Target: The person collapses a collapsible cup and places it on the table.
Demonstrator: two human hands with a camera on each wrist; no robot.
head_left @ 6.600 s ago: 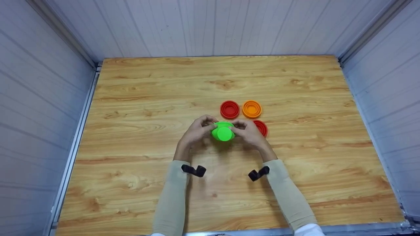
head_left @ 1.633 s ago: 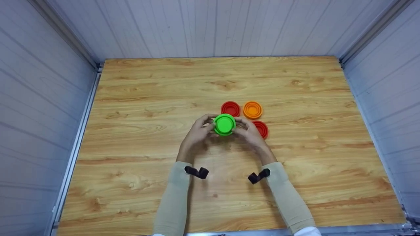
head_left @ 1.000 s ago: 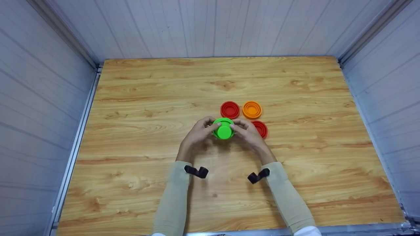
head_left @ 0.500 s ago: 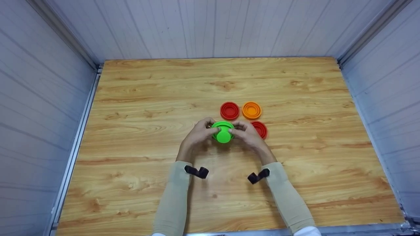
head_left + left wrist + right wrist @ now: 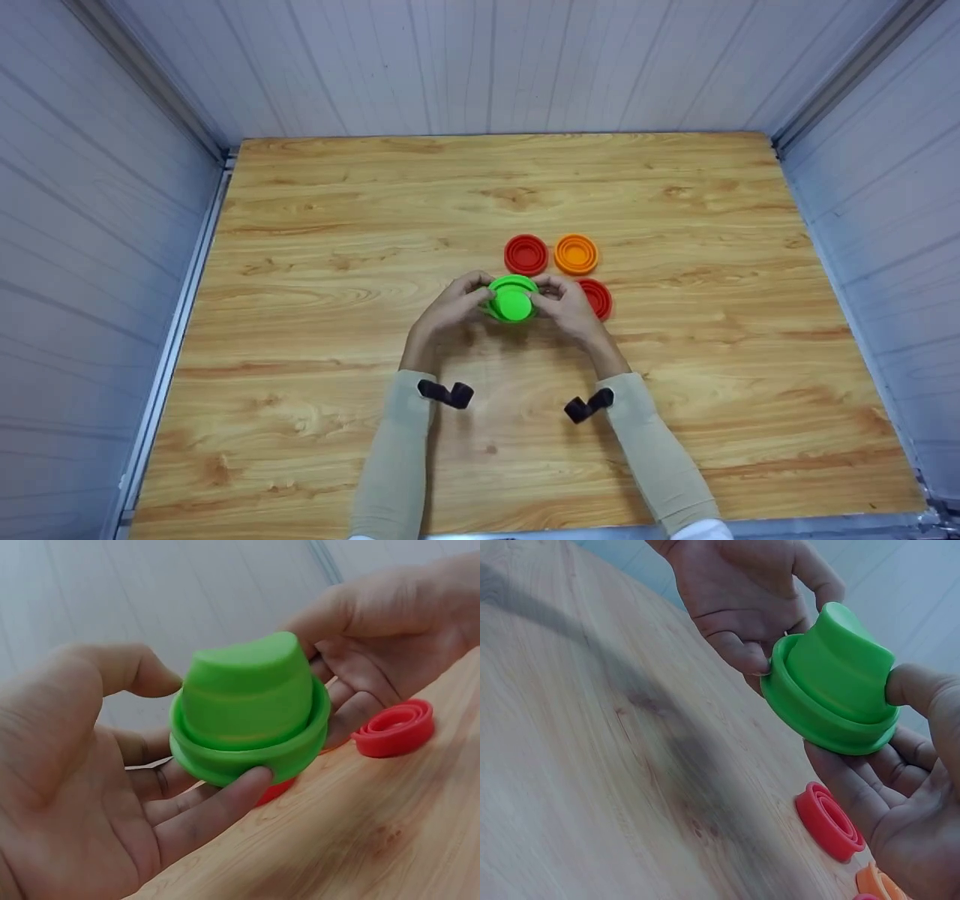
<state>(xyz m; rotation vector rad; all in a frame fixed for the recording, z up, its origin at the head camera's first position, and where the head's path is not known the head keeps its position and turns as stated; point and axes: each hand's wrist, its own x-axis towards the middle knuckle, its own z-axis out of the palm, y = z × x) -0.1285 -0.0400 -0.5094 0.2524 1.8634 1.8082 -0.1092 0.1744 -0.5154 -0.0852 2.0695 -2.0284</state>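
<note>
A green collapsible silicone cup (image 5: 514, 305) is held above the table between my two hands, partly folded. In the left wrist view its base bulges up out of the wide rim (image 5: 247, 761), and the base's top edge is dented. My left hand (image 5: 452, 306) grips it from the left, thumb on the side wall and fingers under the rim. From the right my right hand (image 5: 571, 309) grips it the same way, as the right wrist view shows. Just beyond the right hand lies a red collapsed cup (image 5: 596, 300), partly hidden by that hand.
Another red collapsed cup (image 5: 526, 255) and an orange collapsed cup (image 5: 576, 254) lie side by side beyond the hands. All rest on a wood-grain table (image 5: 337, 225). Pale panel walls (image 5: 480, 67) stand at the back and both sides.
The green cup has been tilted and reshaped between the hands: flat and round earlier, then its base pushed out toward me, now slightly less so. Both hands keep their grip. The other cups stay put.
</note>
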